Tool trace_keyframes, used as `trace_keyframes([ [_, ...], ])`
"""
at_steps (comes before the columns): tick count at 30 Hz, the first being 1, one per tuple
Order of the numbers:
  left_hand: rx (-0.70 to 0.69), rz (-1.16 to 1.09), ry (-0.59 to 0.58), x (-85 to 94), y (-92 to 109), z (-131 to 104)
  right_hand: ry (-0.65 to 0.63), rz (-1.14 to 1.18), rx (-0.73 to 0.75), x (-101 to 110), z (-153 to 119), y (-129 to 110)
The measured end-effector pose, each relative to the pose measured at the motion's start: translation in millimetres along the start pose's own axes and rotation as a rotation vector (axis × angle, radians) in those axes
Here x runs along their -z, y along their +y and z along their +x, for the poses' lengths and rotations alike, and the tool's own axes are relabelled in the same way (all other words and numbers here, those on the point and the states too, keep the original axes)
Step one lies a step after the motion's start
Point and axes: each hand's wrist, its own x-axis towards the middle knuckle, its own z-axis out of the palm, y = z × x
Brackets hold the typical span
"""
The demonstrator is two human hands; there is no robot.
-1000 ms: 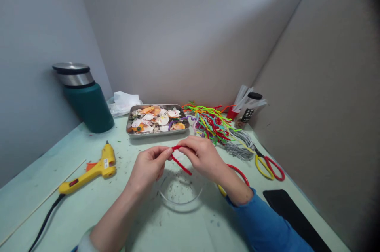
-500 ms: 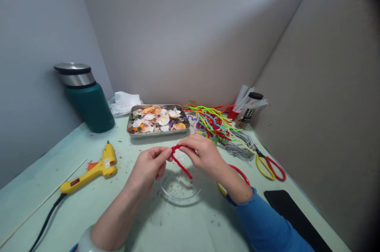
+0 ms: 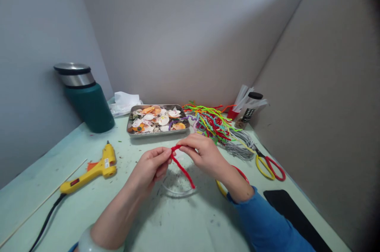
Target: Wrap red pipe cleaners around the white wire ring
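A red pipe cleaner (image 3: 184,171) is pinched between both hands, its loose end slanting down to the right. My left hand (image 3: 152,165) closes thumb and finger on it at the bend. Just to the right, my right hand (image 3: 203,152) grips the short upper stretch between thumb and fingers. Below them shows the curved lower edge of a clear, pale ring-like piece (image 3: 178,194); its upper part is hidden, and I cannot tell if it is held too. Under my right forearm lie scissors with red and yellow handles (image 3: 220,188), partly covered.
Behind the hands are a metal tray (image 3: 157,135) of shells, a heap of coloured pipe cleaners (image 3: 212,123) and coiled grey wire (image 3: 242,147). A yellow glue gun (image 3: 96,171), a thin stick (image 3: 32,212) and a teal bottle (image 3: 89,105) stand left; more scissors (image 3: 271,169) and a black slab (image 3: 292,214) right.
The pipe cleaner's loose end has swung lower and slightly right. The clear curved piece has shifted a little up. Both hands stay nearly in place, still pinching.
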Motion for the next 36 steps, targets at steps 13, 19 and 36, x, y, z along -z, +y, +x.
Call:
trace_keyframes([
  [13, 0.021, -0.149, 0.054, -1.2, 4, 2, 0.088, -0.246, 0.264, -2, -1, -4],
  [19, 0.018, -0.139, 0.060, -4.2, 5, -1, 0.092, -0.245, 0.305, -3, -1, -2],
  [36, -0.016, -0.079, 0.197, -7.4, 4, 0, 0.044, -0.309, 0.367, -3, -2, -4],
])
